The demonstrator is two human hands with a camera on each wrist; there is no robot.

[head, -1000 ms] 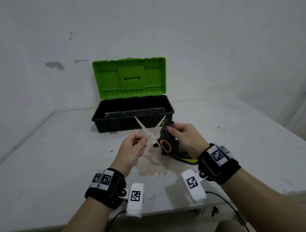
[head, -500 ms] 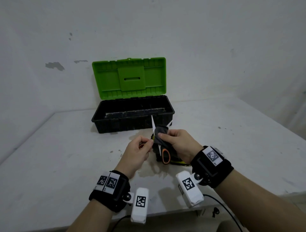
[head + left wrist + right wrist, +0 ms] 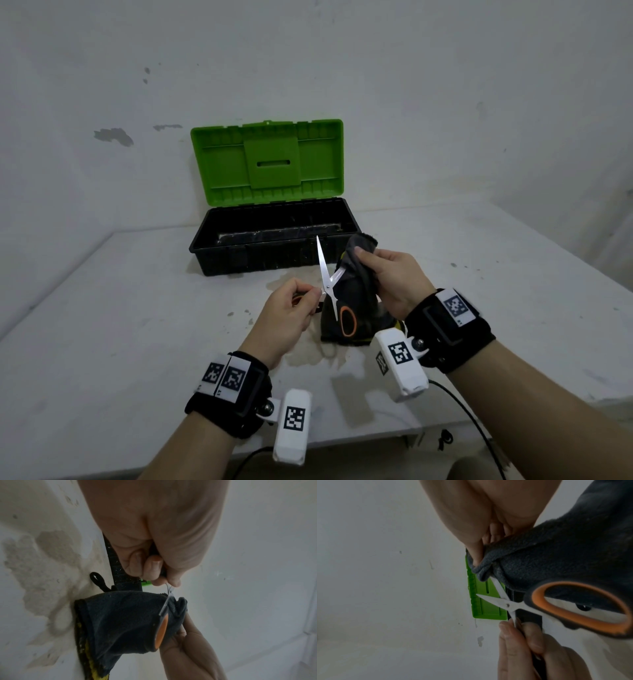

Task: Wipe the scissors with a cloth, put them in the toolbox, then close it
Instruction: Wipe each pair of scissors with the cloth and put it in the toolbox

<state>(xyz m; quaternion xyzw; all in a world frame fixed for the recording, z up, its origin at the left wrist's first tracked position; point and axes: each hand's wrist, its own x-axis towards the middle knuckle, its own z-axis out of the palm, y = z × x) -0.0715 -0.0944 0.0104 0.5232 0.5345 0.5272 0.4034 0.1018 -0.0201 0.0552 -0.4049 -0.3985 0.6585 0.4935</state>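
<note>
The scissors (image 3: 327, 277) have silver blades spread apart and black-and-orange handles (image 3: 580, 607). My left hand (image 3: 291, 315) grips one handle, holding them above the table. My right hand (image 3: 390, 277) pinches a dark grey cloth (image 3: 356, 294) around the right blade, near its tip. The other blade points up toward the toolbox (image 3: 274, 246). The cloth (image 3: 123, 622) hangs down to the table, with a yellow edge at the bottom. The black toolbox stands behind the hands, its green lid (image 3: 267, 161) upright and open.
A damp stain (image 3: 308, 353) marks the white table (image 3: 102, 325) under the hands. A black cable (image 3: 469, 421) runs off the table's front edge at the right. A white wall (image 3: 411, 85) rises right behind the toolbox.
My right hand has slid the cloth up along the right blade toward its tip. The scissors have tilted a little, with the free blade now pointing more upright. Both hands rose slightly.
</note>
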